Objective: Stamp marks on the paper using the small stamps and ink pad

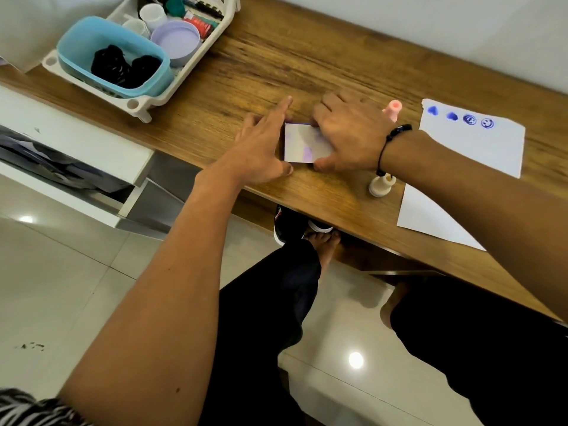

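Seemingly closing the ink pad (302, 142), both hands, left hand (261, 149) and right hand (347, 133), grip its lid; stamping needs it reopened.

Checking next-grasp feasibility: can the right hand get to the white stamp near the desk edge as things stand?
Probably yes. The white stamp stands upright on bare desk, just under the right wrist, apart from the paper. The right hand rests on the ink pad and would have to let go and draw back.

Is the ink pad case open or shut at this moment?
Shut, as far as shows: the ink pad case shows only its pale lid, no ink surface, with the left hand and right hand gripping its sides.
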The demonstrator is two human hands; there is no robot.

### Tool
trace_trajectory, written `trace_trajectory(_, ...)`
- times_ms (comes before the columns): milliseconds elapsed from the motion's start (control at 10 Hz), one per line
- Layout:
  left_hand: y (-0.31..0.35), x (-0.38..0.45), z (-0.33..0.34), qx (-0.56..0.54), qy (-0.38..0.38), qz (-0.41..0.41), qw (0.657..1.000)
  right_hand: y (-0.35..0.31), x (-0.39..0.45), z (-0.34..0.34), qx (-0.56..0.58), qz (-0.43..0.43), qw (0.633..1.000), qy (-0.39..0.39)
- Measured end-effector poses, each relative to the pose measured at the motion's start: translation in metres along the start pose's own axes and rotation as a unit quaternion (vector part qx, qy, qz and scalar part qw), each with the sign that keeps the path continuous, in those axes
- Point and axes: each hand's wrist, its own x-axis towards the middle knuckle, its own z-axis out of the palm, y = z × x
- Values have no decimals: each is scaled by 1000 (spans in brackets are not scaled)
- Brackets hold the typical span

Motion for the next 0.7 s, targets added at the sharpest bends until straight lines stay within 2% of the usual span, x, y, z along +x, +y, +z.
trace_trajectory(700, -1, 1, 1, 10, 8, 10, 1000, -1, 1, -1, 9, -5, 1000, -5)
